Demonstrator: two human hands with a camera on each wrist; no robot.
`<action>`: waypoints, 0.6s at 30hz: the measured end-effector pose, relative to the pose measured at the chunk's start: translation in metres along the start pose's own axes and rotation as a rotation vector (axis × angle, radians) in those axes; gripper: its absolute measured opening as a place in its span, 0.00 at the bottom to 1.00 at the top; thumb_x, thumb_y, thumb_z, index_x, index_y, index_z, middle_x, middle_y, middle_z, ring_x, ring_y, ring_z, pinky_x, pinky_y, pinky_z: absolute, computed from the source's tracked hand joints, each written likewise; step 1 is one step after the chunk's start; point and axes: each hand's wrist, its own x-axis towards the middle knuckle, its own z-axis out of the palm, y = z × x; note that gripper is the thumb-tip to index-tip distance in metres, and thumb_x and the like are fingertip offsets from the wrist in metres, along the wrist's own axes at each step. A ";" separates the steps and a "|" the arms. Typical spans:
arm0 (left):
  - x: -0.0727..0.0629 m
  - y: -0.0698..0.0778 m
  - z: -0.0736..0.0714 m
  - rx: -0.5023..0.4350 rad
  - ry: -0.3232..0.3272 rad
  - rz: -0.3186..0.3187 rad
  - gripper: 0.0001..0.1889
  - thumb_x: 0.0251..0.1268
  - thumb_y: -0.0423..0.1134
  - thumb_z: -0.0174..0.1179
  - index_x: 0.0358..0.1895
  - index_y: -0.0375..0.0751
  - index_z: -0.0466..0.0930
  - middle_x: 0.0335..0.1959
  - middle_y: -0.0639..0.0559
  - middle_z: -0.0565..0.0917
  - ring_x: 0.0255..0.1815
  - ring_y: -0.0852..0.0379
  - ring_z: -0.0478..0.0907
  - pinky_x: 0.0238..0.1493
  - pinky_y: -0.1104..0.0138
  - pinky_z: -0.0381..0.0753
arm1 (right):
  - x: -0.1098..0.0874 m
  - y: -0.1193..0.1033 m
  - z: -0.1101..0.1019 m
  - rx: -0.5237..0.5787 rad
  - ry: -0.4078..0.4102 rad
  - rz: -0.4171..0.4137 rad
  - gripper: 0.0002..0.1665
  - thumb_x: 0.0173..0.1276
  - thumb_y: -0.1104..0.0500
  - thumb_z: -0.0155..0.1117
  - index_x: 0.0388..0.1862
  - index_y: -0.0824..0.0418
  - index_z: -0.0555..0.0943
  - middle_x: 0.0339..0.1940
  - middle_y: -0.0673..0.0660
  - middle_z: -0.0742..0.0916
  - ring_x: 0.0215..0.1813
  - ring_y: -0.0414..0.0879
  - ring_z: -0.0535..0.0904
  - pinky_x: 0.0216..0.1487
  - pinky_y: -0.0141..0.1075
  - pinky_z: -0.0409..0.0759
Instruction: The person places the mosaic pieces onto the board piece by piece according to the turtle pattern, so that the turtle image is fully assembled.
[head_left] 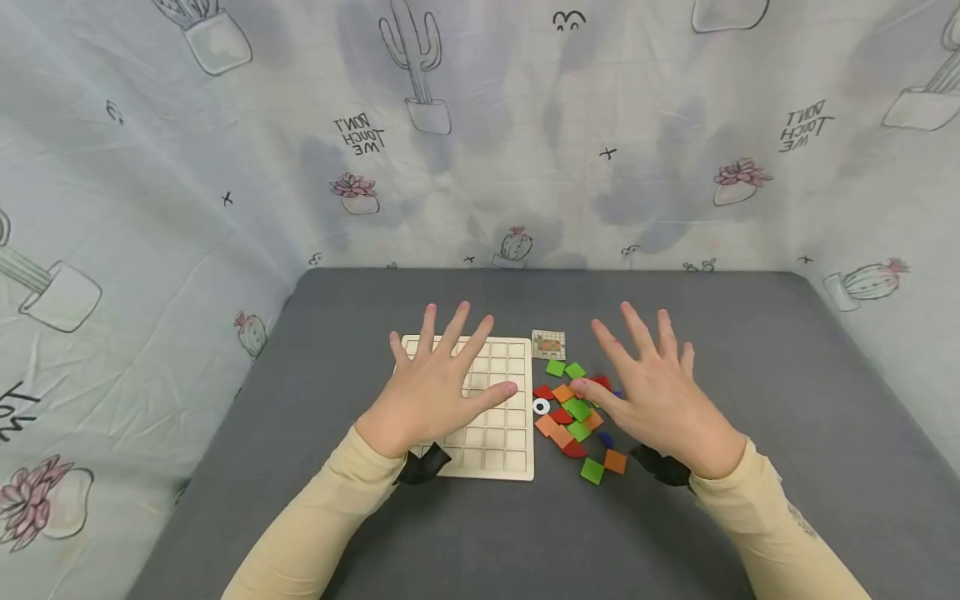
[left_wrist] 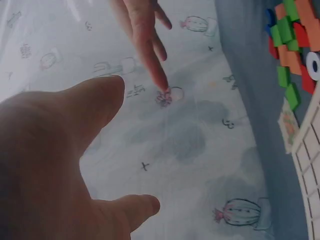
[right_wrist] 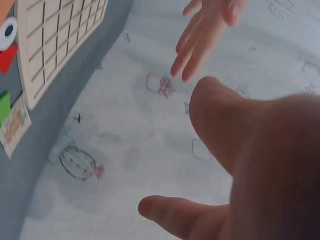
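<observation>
My left hand (head_left: 429, 398) is spread with fingers apart above a pale wooden grid board (head_left: 495, 433), hiding part of its left side. On the right, my right hand (head_left: 663, 407) hovers with fingers spread, its thumb overlapping a loose pile of coloured pieces in the head view. Neither hand holds anything. The pile has green squares (head_left: 592, 471), orange squares (head_left: 615, 461), red pieces (head_left: 574, 448), blue pieces (head_left: 605, 438) and a white disc with a black eye (head_left: 541, 407). Both wrist views show the thumb and another finger stretched apart.
A small picture card (head_left: 549, 344) with a coloured grid pattern lies by the board's upper right corner. The grey tabletop (head_left: 480, 542) carries everything. Hanging cloth (head_left: 480, 167) printed with cacti surrounds the back and sides.
</observation>
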 end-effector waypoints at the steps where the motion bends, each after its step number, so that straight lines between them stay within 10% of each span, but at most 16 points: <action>1: -0.001 -0.002 0.001 -0.003 -0.003 -0.002 0.49 0.68 0.80 0.43 0.86 0.62 0.45 0.88 0.49 0.40 0.87 0.32 0.30 0.70 0.20 0.39 | 0.001 -0.001 0.002 0.000 0.010 -0.018 0.50 0.72 0.32 0.63 0.83 0.56 0.63 0.85 0.71 0.55 0.81 0.83 0.43 0.66 0.84 0.50; 11: -0.014 -0.038 0.017 -0.023 0.027 -0.002 0.47 0.72 0.74 0.48 0.85 0.51 0.51 0.85 0.42 0.54 0.85 0.34 0.50 0.78 0.33 0.51 | 0.009 -0.007 0.028 0.009 0.074 -0.158 0.40 0.72 0.41 0.69 0.74 0.62 0.75 0.76 0.70 0.72 0.72 0.70 0.70 0.62 0.67 0.76; 18: -0.021 -0.070 0.032 -0.099 0.098 -0.085 0.41 0.78 0.65 0.51 0.81 0.40 0.60 0.68 0.35 0.73 0.64 0.36 0.75 0.60 0.42 0.77 | 0.016 -0.008 0.052 0.034 0.103 -0.247 0.24 0.67 0.52 0.74 0.58 0.64 0.86 0.48 0.62 0.87 0.47 0.56 0.82 0.39 0.46 0.84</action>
